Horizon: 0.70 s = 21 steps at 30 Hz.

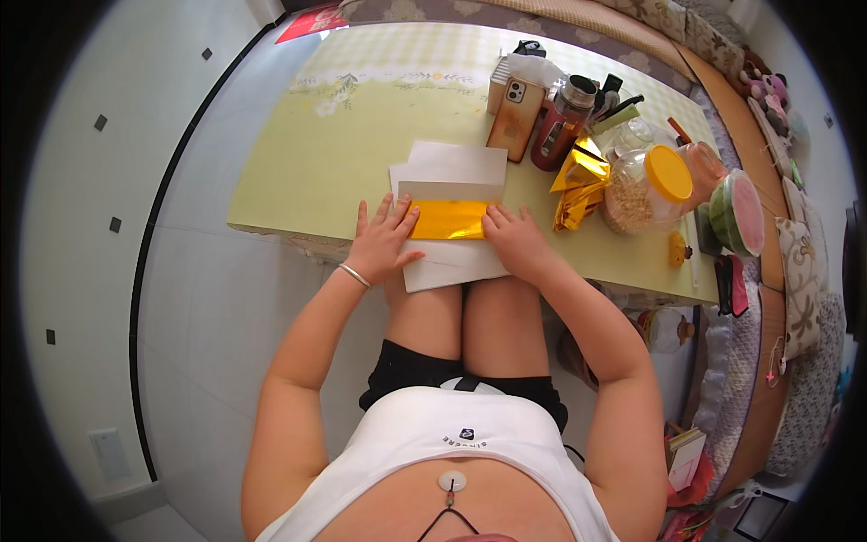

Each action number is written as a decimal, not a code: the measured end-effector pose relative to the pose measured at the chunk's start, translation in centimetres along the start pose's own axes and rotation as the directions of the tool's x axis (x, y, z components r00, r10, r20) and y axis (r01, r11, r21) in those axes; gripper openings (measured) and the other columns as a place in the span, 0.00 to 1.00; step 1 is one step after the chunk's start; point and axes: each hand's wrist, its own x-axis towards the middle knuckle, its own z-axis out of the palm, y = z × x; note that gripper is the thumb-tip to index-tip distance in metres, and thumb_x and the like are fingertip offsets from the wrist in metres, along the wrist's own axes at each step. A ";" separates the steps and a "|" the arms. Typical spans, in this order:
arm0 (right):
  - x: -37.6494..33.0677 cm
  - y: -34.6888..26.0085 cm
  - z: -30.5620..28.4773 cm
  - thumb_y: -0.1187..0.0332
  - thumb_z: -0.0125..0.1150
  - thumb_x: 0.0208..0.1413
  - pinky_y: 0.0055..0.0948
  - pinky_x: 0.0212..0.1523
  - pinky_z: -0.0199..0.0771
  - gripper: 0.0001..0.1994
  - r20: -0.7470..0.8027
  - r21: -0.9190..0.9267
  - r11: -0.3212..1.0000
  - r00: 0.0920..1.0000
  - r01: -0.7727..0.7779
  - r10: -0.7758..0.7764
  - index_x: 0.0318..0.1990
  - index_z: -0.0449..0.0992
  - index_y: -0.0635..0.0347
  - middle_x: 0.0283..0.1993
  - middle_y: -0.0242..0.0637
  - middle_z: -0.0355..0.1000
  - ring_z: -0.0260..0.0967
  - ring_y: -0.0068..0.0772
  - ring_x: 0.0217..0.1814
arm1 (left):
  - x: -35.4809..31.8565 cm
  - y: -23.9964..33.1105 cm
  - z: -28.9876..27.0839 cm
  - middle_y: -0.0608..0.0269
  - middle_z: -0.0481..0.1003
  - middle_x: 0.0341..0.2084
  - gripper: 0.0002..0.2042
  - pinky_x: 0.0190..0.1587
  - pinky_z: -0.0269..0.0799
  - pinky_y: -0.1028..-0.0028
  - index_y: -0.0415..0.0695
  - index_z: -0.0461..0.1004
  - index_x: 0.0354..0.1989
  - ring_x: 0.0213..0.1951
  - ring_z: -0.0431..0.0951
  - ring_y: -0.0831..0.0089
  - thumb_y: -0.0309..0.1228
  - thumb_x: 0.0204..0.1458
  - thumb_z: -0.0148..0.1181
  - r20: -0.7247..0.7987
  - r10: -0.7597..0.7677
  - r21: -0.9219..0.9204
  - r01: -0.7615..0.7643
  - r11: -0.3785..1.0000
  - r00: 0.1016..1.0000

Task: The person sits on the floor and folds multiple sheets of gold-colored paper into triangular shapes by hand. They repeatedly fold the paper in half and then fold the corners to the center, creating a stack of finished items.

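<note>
Pale yellow surface (298, 181) fills my view; at its near edge my left hand (381, 244) and right hand (515, 242) press flat, fingers spread, on the ends of gold foil (449, 219) lying on white paper (452, 262); far right stands a yellow-lidded jar (646, 188).

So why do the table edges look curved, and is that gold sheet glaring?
Head view: the fisheye lens bends the table edges toward a dark rim; daylight is bright and even; the gold sheet between the left hand and right hand shines without washing out.
</note>
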 end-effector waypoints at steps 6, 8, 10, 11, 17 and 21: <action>1.4 -1.9 -0.6 0.70 0.58 0.54 0.49 0.53 0.73 0.04 -0.128 0.024 1.000 0.992 0.014 -0.011 0.32 0.77 0.58 0.34 0.40 0.76 0.75 0.42 0.42 | 2.6 5.1 -1.8 0.57 0.76 0.38 0.12 0.48 0.70 0.55 0.42 0.79 0.37 0.44 0.75 0.56 0.33 0.46 0.68 -0.295 0.023 -0.233 -0.095 0.968 0.955; 1.4 -3.5 -0.3 0.69 0.61 0.53 0.44 0.47 0.75 0.03 -0.243 0.121 0.993 0.969 -0.007 0.037 0.30 0.76 0.56 0.30 0.37 0.74 0.74 0.41 0.38 | 2.8 6.8 -0.8 0.56 0.75 0.30 0.06 0.37 0.73 0.60 0.42 0.79 0.32 0.34 0.76 0.55 0.29 0.47 0.67 -0.387 -0.006 -0.301 -0.120 0.946 0.922; 1.7 -4.0 -0.5 0.68 0.64 0.52 0.42 0.44 0.75 0.04 -0.304 0.344 0.938 0.939 -0.047 0.159 0.32 0.77 0.58 0.32 0.38 0.75 0.75 0.43 0.38 | 2.9 7.7 0.4 0.56 0.75 0.29 0.05 0.36 0.73 0.60 0.42 0.79 0.29 0.33 0.76 0.54 0.29 0.48 0.68 -0.413 -0.146 -0.424 -0.048 0.905 0.899; 1.8 -4.0 -0.5 0.68 0.65 0.52 0.41 0.43 0.75 0.05 -0.323 0.450 0.891 0.920 -0.059 0.224 0.33 0.78 0.58 0.33 0.38 0.76 0.75 0.44 0.38 | 2.9 8.0 1.0 0.56 0.75 0.28 0.05 0.36 0.73 0.60 0.42 0.79 0.28 0.33 0.76 0.54 0.29 0.48 0.68 -0.419 -0.216 -0.483 -0.016 0.876 0.882; 2.5 -2.6 1.4 0.71 0.65 0.56 0.44 0.47 0.74 0.13 -0.079 0.845 0.443 0.749 -0.300 0.657 0.48 0.78 0.61 0.44 0.44 0.77 0.74 0.50 0.46 | 3.6 8.7 0.9 0.55 0.74 0.30 0.08 0.37 0.74 0.62 0.41 0.79 0.23 0.33 0.77 0.57 0.30 0.48 0.69 -0.275 -0.485 -0.633 0.223 0.741 0.830; 1.4 -3.9 0.7 0.73 0.63 0.56 0.43 0.69 0.63 0.22 -0.457 0.491 0.869 0.867 0.057 0.201 0.59 0.72 0.66 0.64 0.48 0.70 0.64 0.50 0.69 | 4.2 8.4 1.4 0.56 0.74 0.29 0.09 0.38 0.74 0.62 0.40 0.78 0.21 0.34 0.76 0.57 0.30 0.47 0.69 -0.280 -0.514 -0.611 0.262 0.747 0.811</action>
